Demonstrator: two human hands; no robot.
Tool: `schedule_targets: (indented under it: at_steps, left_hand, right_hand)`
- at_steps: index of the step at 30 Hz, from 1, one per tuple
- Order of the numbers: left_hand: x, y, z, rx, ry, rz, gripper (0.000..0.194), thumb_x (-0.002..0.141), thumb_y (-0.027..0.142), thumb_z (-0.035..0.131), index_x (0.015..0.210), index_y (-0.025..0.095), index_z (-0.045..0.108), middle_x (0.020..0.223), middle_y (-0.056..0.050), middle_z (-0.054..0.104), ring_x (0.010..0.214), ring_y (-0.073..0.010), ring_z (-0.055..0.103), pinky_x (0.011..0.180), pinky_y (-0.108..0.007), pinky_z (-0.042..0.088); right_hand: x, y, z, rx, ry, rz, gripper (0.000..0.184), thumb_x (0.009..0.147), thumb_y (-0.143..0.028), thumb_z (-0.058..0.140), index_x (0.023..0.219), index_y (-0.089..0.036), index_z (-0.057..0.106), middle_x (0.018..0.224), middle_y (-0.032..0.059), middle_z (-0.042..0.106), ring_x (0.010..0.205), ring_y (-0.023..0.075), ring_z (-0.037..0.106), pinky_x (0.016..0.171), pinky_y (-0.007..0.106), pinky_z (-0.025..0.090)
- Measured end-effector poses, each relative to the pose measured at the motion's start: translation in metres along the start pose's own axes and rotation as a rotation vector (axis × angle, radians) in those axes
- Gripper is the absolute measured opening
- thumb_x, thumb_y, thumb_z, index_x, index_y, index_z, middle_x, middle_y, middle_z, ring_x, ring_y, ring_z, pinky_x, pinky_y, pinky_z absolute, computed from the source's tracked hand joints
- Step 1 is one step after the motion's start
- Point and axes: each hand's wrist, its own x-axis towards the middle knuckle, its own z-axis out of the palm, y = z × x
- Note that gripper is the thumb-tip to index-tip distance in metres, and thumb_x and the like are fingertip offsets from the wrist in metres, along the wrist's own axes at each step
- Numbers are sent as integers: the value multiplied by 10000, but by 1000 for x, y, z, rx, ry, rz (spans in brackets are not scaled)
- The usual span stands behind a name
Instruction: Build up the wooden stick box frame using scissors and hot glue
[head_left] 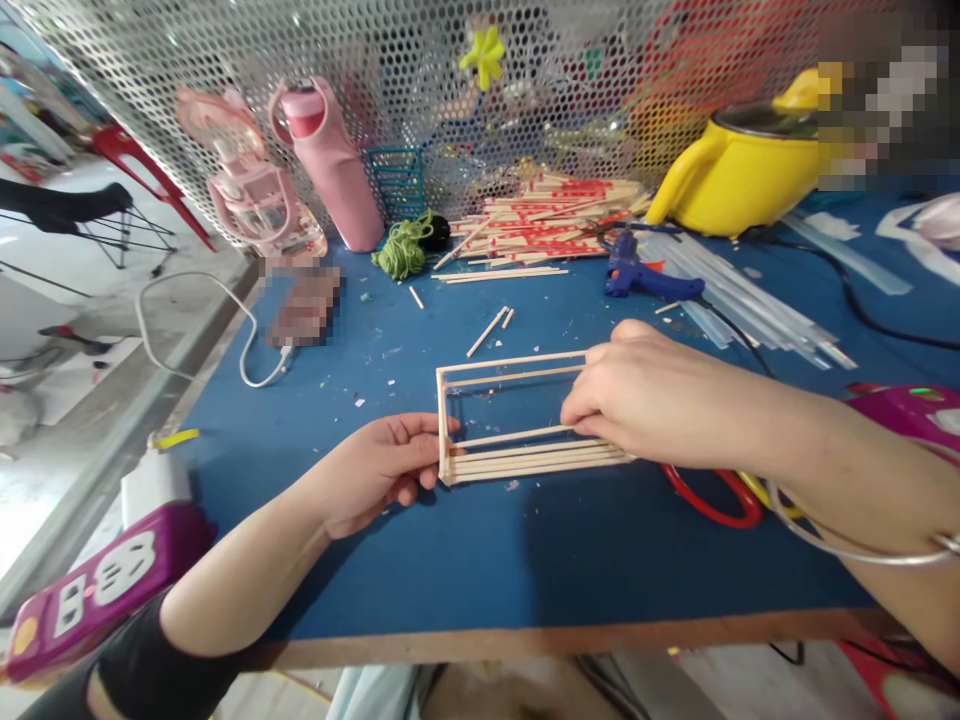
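A box-shaped frame of thin wooden sticks (540, 465) stands on the blue table in front of me. Its near side has several sticks laid close together, while the rest is open between the bars. My left hand (401, 460) has its fingers and thumb closed around the frame's left end. From above, my right hand (619, 395) reaches over the right end, its fingertips pinching one of the wooden sticks (517, 437) along the frame. That hand hides the frame's right end.
Behind lie a heap of red-marked sticks (555, 220), green yarn (405, 247), a blue glue gun (649, 275) and clear glue sticks (750, 290). A pink bottle (337, 175) and yellow pot (742, 170) stand farther back. A red ring handle (712, 505) lies under my right forearm.
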Motion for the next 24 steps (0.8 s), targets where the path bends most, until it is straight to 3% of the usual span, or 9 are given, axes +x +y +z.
schedule_targets:
  at_steps: [9,16,18,20,22,24]
  left_hand:
    - [-1,-1,5,-4,62,26,279,749,219,695,1005,146,611,636,18,562,460,-26,428,342,-79,325]
    - [-4,-2,7,77,56,-22,439,687,277,760,1066,166,568,608,45,530,460,-34,437,340,-85,325]
    - [-5,-3,7,81,60,-23,435,690,296,759,1059,170,568,602,53,519,456,-29,424,344,-83,322]
    - [-5,-3,7,80,59,-29,425,695,299,756,1055,175,569,603,58,515,454,-26,413,347,-83,323]
    - [-5,-4,7,76,59,-40,432,695,291,757,1066,182,566,601,63,507,454,-26,408,351,-86,329]
    - [-4,-5,7,71,58,-49,420,699,273,754,1064,180,571,596,66,497,457,-27,406,353,-88,332]
  right_hand:
    - [-3,0,1,59,14,-30,286,703,-39,535,483,-211,593,474,-40,600,577,129,522,666,330,218]
    - [-7,1,-4,66,21,-27,281,734,-49,547,519,-209,632,486,-43,608,595,117,546,709,328,274]
    - [-15,5,-7,112,125,-26,238,796,-91,535,745,-235,717,678,-21,709,719,148,599,760,329,325]
    - [-25,11,-10,147,326,26,259,850,-129,502,975,-223,708,910,14,736,859,170,618,807,323,380]
    - [-35,15,-10,148,507,110,263,868,-139,479,1015,-189,692,998,38,722,916,174,621,829,305,420]
    - [-43,19,-9,155,571,168,241,854,-126,483,954,-183,694,978,37,720,917,172,629,840,291,438]
